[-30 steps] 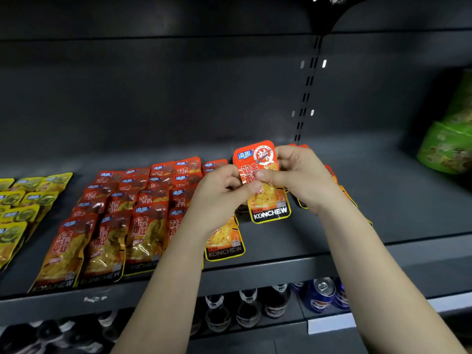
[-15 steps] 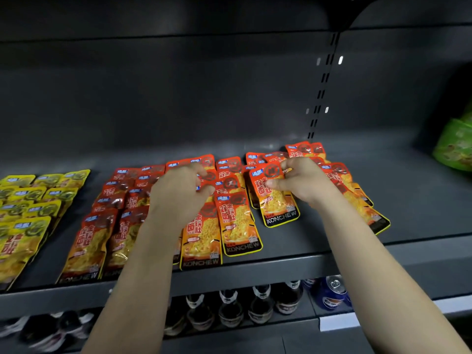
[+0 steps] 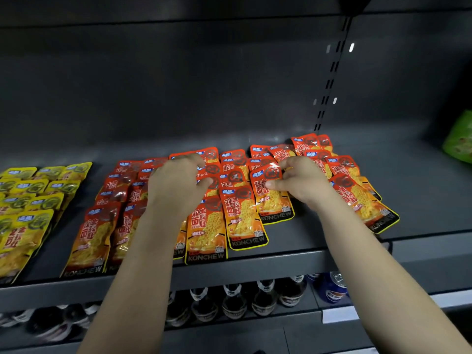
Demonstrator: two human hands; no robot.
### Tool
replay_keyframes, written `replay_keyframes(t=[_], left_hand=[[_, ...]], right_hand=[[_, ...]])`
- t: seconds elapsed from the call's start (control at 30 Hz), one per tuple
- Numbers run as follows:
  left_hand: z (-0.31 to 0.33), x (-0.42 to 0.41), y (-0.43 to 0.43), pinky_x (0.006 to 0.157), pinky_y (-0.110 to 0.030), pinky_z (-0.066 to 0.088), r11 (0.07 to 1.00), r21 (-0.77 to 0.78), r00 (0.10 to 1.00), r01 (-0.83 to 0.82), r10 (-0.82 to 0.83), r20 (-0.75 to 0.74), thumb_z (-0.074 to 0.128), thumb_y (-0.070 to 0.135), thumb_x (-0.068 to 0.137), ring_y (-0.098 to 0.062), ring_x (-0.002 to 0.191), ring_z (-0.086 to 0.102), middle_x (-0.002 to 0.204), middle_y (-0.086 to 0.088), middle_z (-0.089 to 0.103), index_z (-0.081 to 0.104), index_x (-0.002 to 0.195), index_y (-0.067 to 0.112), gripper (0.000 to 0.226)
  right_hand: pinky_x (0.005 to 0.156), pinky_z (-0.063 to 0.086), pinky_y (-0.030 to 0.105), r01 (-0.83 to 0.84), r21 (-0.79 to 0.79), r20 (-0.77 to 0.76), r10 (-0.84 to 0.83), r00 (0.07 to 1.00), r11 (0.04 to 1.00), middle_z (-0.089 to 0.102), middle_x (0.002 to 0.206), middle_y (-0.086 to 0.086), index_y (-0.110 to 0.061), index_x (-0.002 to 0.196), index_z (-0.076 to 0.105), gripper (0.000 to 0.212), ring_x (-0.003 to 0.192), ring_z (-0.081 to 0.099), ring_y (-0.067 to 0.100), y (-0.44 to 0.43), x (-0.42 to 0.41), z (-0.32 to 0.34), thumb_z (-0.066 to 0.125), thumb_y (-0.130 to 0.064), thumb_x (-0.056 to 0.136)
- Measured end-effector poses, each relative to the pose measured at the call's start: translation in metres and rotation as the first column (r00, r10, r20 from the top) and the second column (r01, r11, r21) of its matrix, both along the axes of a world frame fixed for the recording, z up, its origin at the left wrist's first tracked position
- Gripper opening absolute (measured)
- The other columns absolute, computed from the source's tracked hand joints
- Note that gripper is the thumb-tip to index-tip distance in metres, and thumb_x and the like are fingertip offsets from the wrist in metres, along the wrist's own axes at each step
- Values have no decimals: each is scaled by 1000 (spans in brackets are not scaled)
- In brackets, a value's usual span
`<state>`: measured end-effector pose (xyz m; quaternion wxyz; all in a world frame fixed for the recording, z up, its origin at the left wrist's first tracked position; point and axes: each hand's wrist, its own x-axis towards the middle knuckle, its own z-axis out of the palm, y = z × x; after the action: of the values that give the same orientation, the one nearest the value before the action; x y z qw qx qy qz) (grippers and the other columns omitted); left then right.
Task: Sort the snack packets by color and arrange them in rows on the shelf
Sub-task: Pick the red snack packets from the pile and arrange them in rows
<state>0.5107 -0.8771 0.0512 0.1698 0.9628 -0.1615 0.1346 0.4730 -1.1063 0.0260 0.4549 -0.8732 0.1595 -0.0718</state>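
Right hand (image 3: 304,183) pinches the top of an orange KONCHEW packet (image 3: 272,203) on the shelf (image 3: 255,267). Left hand (image 3: 176,186) fingers curl over neighbouring orange packets (image 3: 204,233), grasp unclear.

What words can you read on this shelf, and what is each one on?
"KONCHEW": black band at the foot of the orange packets.
"双面金钱肚": front of the same packets.
Too blurred: blue logos, yellow packets, bottles, green bag.

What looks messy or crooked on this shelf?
The rightmost orange packets lie slanted and fanned over each other, unlike the straighter yellow packets on the left.
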Motion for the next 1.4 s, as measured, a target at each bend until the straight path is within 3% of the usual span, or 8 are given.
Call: replay_keyframes(t=[0.07,0.17,0.5,0.7,0.93,1.1,1.27,1.4], left_hand=[[0,0,-2,87,-41,53,1000,-7,1000,8,-8,7,66,39,87,-20,103,65,113,1,69,61,120,23,37],[1,0,-4,87,-43,53,1000,-23,1000,16,-16,5,66,39,87,-21,102,65,113,1,69,61,119,23,36],[2,-3,-13,88,-40,52,999,-36,1000,19,-19,-1,65,39,88,-18,103,64,112,3,68,61,117,24,33],[3,-6,-23,84,-38,53,996,-68,998,60,-61,-15,67,37,86,-16,99,65,106,5,70,64,112,24,29],[12,0,-66,85,-38,54,976,-152,981,159,-173,-87,68,37,84,-15,94,66,101,6,71,69,104,24,24],[19,20,-121,84,-38,54,971,-157,968,181,-204,-146,70,38,80,-21,96,65,94,2,72,72,91,23,19],[13,41,-165,87,-34,47,994,28,970,108,-99,-224,70,42,79,-27,117,56,124,-4,60,56,122,20,50],[0,53,-182,95,-39,42,990,128,954,59,-18,-300,73,58,72,-29,126,49,134,-6,55,45,131,21,76]], right_hand=[[81,46,30,7,-63,-2,-7,1000,998,60,101,5,-9,122,59,61,97,61,22,0,2,-2,86,-27,70],[74,40,26,-8,-159,-14,5,1000,987,59,94,-1,-9,122,60,62,89,57,16,0,2,-2,85,-32,70],[77,41,26,14,-281,-32,-24,999,960,67,114,8,-9,121,61,64,106,62,26,1,1,-1,85,-38,69],[73,43,29,20,-258,-6,-23,1000,966,58,98,-1,-12,108,55,58,95,59,22,-2,-3,-1,87,-38,67],[58,41,24,62,-220,106,-39,994,973,55,74,-10,-14,89,61,18,71,55,15,-24,-15,8,72,-29,86],[69,56,39,63,-192,103,-44,994,979,59,70,-6,-22,73,58,20,65,57,17,-43,-25,5,75,-25,82],[70,57,40,56,-185,129,-32,991,981,63,74,-2,-24,72,56,22,66,59,18,-61,-39,5,75,-27,82],[68,44,27,74,-230,148,-40,988,970,62,78,-4,-20,82,63,15,73,57,14,-75,-47,10,73,-31,83]])
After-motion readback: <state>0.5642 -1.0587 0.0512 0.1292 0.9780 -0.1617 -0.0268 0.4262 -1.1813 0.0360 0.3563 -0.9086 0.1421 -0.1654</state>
